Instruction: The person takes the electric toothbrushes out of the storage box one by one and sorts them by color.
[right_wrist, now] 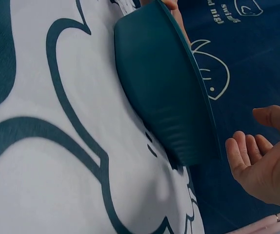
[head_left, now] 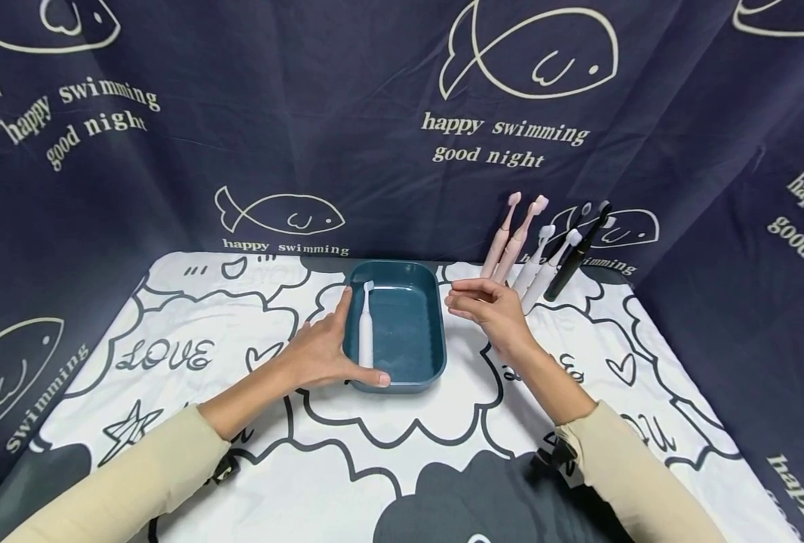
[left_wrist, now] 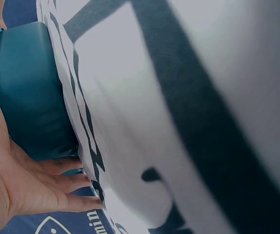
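A white electric toothbrush (head_left: 366, 332) lies along the left side inside a dark teal bin (head_left: 409, 381). My left hand (head_left: 320, 351) rests against the bin's left side, its thumb over the near rim. In the left wrist view, its fingers (left_wrist: 64, 200) spread straight beside the teal wall. Off the bin's right side hovers my right hand (head_left: 493, 309), fingers loosely bent and holding nothing. Just beyond it stand pink toothbrushes (head_left: 516, 245), white toothbrushes (head_left: 546, 271) and black toothbrushes (head_left: 572, 260), their lower ends partly hidden by that hand.
A white cloth (head_left: 239, 422) with black cartoon outlines covers the table. Navy curtains (head_left: 375, 113) printed with fish and lettering hang behind it and along both sides. The toothbrush group stands near the table's back right, against the curtain in the head view.
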{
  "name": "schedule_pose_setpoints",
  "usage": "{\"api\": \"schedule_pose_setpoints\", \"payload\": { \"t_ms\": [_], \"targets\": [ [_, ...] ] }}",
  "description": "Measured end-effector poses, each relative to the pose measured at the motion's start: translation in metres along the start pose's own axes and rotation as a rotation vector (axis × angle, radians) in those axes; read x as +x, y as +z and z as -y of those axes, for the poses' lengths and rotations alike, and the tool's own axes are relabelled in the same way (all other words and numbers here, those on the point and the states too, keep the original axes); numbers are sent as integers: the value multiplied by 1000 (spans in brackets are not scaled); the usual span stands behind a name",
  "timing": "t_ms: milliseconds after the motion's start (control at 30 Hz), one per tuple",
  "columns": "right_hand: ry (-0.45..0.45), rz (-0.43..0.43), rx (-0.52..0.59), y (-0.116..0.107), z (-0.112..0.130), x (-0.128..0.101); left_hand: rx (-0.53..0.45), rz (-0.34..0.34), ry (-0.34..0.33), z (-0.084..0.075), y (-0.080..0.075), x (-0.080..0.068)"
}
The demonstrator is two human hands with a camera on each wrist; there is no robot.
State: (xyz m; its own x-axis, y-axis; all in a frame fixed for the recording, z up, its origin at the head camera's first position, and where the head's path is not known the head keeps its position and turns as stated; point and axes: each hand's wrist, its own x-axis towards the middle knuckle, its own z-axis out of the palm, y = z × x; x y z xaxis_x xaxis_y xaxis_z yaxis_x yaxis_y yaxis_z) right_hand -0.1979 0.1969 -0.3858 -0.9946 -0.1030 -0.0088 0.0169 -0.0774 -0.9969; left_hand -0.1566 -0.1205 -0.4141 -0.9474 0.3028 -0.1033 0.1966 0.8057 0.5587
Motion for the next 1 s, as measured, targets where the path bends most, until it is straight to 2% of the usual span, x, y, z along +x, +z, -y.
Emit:
{"api": "schedule_pose_setpoints", "payload": {
  "t_ms": [367, 1000],
  "targets": [
    [-10, 68, 7, 18, -2, 0, 5, -10, 2, -1, 1, 2],
    [3, 97, -23, 42, -5, 1, 16, 4, -4, 2, 2, 2]
  ]
}}
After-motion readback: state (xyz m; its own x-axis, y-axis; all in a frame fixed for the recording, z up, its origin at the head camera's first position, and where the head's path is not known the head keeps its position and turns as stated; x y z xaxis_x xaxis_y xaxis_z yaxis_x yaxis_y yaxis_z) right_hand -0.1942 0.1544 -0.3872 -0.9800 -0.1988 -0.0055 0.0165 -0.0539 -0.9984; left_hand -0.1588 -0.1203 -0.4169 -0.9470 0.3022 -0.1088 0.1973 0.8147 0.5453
